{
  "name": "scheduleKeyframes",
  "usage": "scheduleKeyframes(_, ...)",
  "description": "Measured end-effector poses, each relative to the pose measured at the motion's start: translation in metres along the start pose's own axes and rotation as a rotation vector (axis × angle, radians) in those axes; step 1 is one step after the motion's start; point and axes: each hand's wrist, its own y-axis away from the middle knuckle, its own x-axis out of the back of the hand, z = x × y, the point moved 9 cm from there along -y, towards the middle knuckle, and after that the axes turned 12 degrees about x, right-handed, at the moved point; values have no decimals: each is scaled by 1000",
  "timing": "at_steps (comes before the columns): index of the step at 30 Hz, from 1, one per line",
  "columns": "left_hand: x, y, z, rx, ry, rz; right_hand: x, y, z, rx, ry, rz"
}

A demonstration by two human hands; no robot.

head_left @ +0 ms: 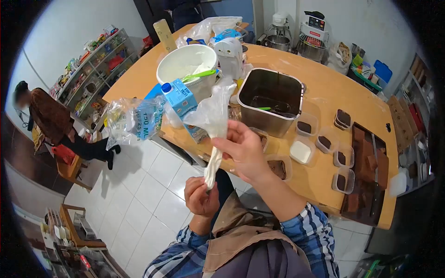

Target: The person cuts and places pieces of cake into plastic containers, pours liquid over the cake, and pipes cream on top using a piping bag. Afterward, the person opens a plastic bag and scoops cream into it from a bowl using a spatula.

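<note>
A piping bag [214,155] with white cream in its narrow lower part hangs between my hands, its upper plastic crumpled and loose. My left hand [201,197] is closed around the lower tip. Higher up, my right hand [242,150] pinches the bag between thumb and fingers. Behind the bag stands a blue and white milk carton [180,98]. To the right is a deep metal container [269,99] with dark residue and a green-handled tool inside. A small tub with a white top [301,150] sits beyond my right hand.
A white bucket [168,69] holds a green spatula [199,75]. Several small tubs of dark cake [343,157] stand at the right, near a tray of brown cake pieces [364,171]. A plastic packet [134,121] overhangs the table's left edge. A person [48,113] stands at the left by shelves.
</note>
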Motion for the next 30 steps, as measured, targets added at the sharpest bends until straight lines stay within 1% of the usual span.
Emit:
scheduleKeyframes(2, -4, 0, -2, 64, 71, -9, -2, 13, -14, -8, -44, -55)
scheduleKeyframes(3, -7, -1, -2, 129, 117, -30, -1, 20, -23, 52, -34, -101)
scheduleKeyframes(6, -26, 14, -25, 522, 461, -104, 13, 44, -32, 19, 61, -131)
scheduleKeyframes(7, -33, 8, -12, 494, 500, -166, 18, 50, -33, 27, 110, -176)
scheduleKeyframes(8, -42, 14, -13, 546, 598, -223, 23, 57, -32, 25, 111, -194)
scheduleKeyframes(10, -60, 12, 1, 564, 726, -371, 31, 68, -31, 24, 116, -224)
scheduleKeyframes(11, -73, 16, 4, 668, 836, -442, 30, 72, -35, 54, 128, -231)
scheduleKeyframes(12, -85, 20, 8, 742, 945, -465, 34, 75, -38, 74, 149, -221)
scheduleKeyframes(14, -106, 42, 16, 1146, 1096, -661, 48, 81, -47, 115, 192, -204)
scheduleKeyframes(15, -114, 53, 17, 1250, 1149, -709, 57, 87, -54, 153, 221, -192)
scheduleKeyframes(17, -129, 77, 22, 1460, 1250, -803, 74, 96, -60, 179, 73, -132)
scheduleKeyframes(18, -132, 84, 25, 1479, 1262, -848, 80, 100, -62, 192, -1, -102)
scheduleKeyframes(19, -135, 90, 28, 1496, 1273, -893, 82, 102, -67, 204, 48, -93)
scheduleKeyframes(20, -137, 96, 31, 1511, 1282, -939, 84, 103, -67, 208, -5, -84)
scheduleKeyframes(21, -140, 94, 35, 1410, 1287, -950, 84, 105, -67, 212, -60, -76)
scheduleKeyframes(22, -142, 97, 36, 1422, 1285, -965, 86, 107, -66, 215, -117, -69)
scheduleKeyframes(24, -144, 98, 37, 1442, 1275, -990, 95, 110, -65, 252, -114, -21)
scheduleKeyframes(25, -144, 100, 34, 1453, 1217, -1004, 98, 112, -65, 271, -115, 1)
scheduleKeyframes(27, -142, 102, 29, 1472, 1101, -1027, 97, 115, -67, 361, 115, 100)
scheduleKeyframes(28, -143, 100, 28, 1467, 1111, -1012, 98, 118, -69, 405, 231, 151)
scheduleKeyframes(30, -145, 96, 28, 1461, 1133, -985, 100, 122, -66, 431, 302, 134)
